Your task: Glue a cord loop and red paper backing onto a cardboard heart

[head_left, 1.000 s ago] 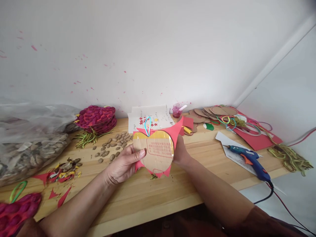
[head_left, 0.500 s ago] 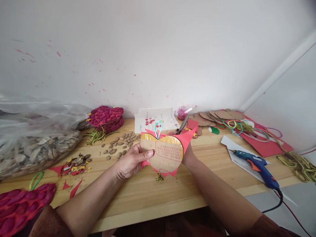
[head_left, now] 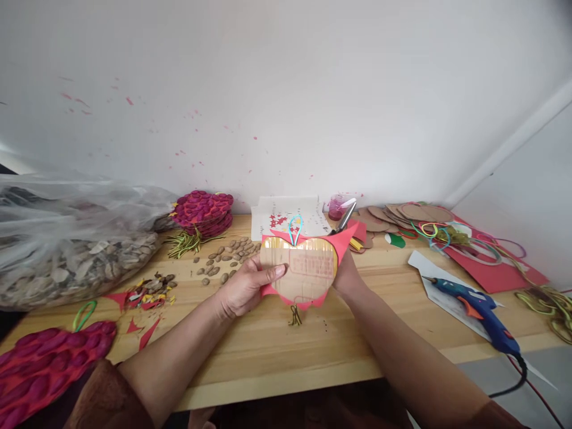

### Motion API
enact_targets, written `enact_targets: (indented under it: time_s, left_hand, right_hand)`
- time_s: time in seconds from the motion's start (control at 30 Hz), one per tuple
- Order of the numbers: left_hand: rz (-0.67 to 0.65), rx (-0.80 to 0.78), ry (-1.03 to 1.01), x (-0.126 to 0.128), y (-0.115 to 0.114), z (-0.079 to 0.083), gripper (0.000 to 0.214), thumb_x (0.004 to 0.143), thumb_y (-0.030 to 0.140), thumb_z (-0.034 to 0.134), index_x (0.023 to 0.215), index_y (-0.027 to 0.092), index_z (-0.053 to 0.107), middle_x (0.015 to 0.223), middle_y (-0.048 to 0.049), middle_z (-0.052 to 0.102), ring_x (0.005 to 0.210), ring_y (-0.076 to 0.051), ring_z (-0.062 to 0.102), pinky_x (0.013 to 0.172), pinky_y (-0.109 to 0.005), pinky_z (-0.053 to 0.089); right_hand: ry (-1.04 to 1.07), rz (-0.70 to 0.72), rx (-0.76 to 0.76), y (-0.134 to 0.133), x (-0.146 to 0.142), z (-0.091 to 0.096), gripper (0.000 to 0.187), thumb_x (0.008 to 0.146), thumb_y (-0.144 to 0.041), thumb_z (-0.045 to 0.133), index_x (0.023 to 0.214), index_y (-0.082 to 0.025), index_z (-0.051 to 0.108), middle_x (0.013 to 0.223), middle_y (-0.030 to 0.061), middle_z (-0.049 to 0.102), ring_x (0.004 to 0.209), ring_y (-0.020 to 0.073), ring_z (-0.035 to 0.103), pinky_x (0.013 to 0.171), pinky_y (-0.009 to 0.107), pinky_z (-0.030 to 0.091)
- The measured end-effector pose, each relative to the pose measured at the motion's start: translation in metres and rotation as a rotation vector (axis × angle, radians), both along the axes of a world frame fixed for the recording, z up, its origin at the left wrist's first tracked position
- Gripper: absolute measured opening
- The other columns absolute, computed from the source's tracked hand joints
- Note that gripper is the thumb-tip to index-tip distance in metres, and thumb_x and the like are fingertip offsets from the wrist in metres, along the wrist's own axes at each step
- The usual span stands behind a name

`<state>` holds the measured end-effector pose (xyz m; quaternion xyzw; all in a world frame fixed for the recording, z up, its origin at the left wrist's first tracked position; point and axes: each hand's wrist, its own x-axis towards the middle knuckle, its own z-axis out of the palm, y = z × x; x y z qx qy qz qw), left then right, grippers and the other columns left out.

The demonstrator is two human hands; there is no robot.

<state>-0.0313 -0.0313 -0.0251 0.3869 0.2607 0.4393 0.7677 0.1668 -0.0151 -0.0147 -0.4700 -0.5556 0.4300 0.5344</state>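
My left hand (head_left: 250, 285) grips a heart-shaped cardboard piece (head_left: 308, 277), thumb flat on its front and fingers behind. Shiny tape covers the cardboard's upper edge, a light-blue cord loop (head_left: 295, 230) rises from the top notch, and greenish strings (head_left: 295, 316) hang below. Red paper (head_left: 343, 241) backs the cardboard and juts past its outline, widest at the upper right. Behind that paper, my right hand (head_left: 347, 277) is mostly hidden; scissors (head_left: 347, 215) stick up above it, blades pointing up and right, seemingly in that hand.
Loose brown seeds (head_left: 227, 255) and red scraps (head_left: 147, 333) lie to the left, near a plastic bag of shells (head_left: 84, 262) and magenta decorated pieces (head_left: 203, 211). On the right rest a blue glue gun (head_left: 482, 319), cardboard cutouts (head_left: 393, 215) and coloured cords (head_left: 431, 232).
The scissors have swung up, showing more of their blades above the red paper. The cardboard has tilted a little, and the whole view has shifted slightly left.
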Motion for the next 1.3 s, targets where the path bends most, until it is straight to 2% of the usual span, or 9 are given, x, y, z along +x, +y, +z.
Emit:
enact_targets:
  time_s: [0.1,0.23,0.37,0.5,0.73,0.83,0.97,1.17,1.3]
  left_hand:
    - [0.122,-0.035,-0.018,0.002,0.004,0.0,0.034,0.068,0.023,0.088,0.098,0.013,0.076,0.097,-0.0104,0.078,0.088,-0.023,0.074,0.086,-0.035,0.057]
    - [0.257,-0.042,-0.04,0.003,0.009,0.002,0.034,0.067,0.023,0.088,0.097,0.014,0.076,0.098,-0.0094,0.078,0.09,-0.022,0.073,0.086,-0.033,0.057]
    - [0.331,-0.033,-0.074,0.002,0.011,0.004,0.033,0.066,0.023,0.089,0.095,0.015,0.076,0.098,-0.0083,0.078,0.092,-0.023,0.072,0.09,-0.036,0.056]
    - [0.364,-0.022,-0.077,0.003,0.011,0.003,0.032,0.067,0.023,0.088,0.096,0.016,0.075,0.099,-0.0071,0.077,0.091,-0.021,0.072,0.09,-0.034,0.055]
    - [0.398,0.022,-0.082,0.004,0.014,-0.001,0.034,0.07,0.025,0.087,0.101,0.018,0.075,0.101,-0.0046,0.077,0.092,-0.018,0.07,0.089,-0.031,0.053]
    - [0.393,0.015,-0.076,0.004,0.015,0.0,0.033,0.069,0.026,0.087,0.099,0.018,0.075,0.099,-0.0046,0.077,0.09,-0.018,0.07,0.087,-0.03,0.053]
    - [0.339,0.025,-0.042,0.005,0.013,0.004,0.034,0.067,0.03,0.089,0.094,0.015,0.075,0.095,-0.0075,0.078,0.087,-0.02,0.072,0.085,-0.032,0.054]
    - [0.239,0.068,0.085,0.001,0.007,0.015,0.036,0.067,0.034,0.087,0.095,0.014,0.076,0.091,-0.0091,0.078,0.089,-0.025,0.073,0.082,-0.035,0.057]
    - [0.259,0.069,0.101,0.001,0.007,0.016,0.032,0.064,0.029,0.089,0.09,0.016,0.077,0.085,-0.0064,0.078,0.087,-0.023,0.073,0.083,-0.034,0.058]
  right_hand:
    - [0.045,-0.001,-0.046,-0.004,-0.001,0.002,0.03,0.071,-0.051,0.07,0.073,-0.022,0.065,0.071,0.0033,0.07,0.066,0.0208,0.064,0.059,0.032,0.051]
    - [0.014,0.033,-0.15,-0.006,0.003,0.006,0.031,0.078,-0.048,0.066,0.067,-0.02,0.061,0.054,-0.0008,0.06,0.044,0.0127,0.053,0.044,0.025,0.041]
    - [-0.078,0.045,-0.219,-0.003,0.01,0.012,0.03,0.068,-0.04,0.08,0.064,-0.018,0.061,0.051,-0.0007,0.06,0.043,0.013,0.056,0.043,0.023,0.043]
    - [-0.035,0.031,-0.176,-0.002,0.012,0.013,0.04,0.073,-0.056,0.075,0.071,-0.017,0.065,0.054,0.0014,0.064,0.046,0.0133,0.059,0.043,0.023,0.043]
    - [0.052,0.072,-0.146,-0.004,0.013,0.01,0.049,0.078,-0.067,0.068,0.079,-0.018,0.066,0.069,0.0068,0.073,0.052,0.0165,0.066,0.038,0.022,0.032]
    - [0.01,0.117,-0.142,-0.005,0.012,0.011,0.049,0.08,-0.067,0.066,0.073,-0.018,0.062,0.059,0.0061,0.07,0.044,0.0139,0.059,0.038,0.022,0.031]
    - [-0.076,0.143,-0.137,-0.01,0.008,0.009,0.044,0.077,-0.056,0.075,0.064,-0.018,0.059,0.044,0.0031,0.064,0.035,0.0086,0.046,0.038,0.021,0.031]
    - [-0.074,0.048,-0.123,-0.009,0.006,0.003,0.041,0.072,-0.052,0.081,0.064,-0.018,0.058,0.043,0.0022,0.063,0.037,0.0093,0.05,0.039,0.02,0.033]
    - [-0.044,0.043,-0.126,-0.008,0.006,0.003,0.04,0.075,-0.054,0.078,0.069,-0.018,0.061,0.041,0.0013,0.062,0.036,0.0101,0.049,0.038,0.021,0.031]
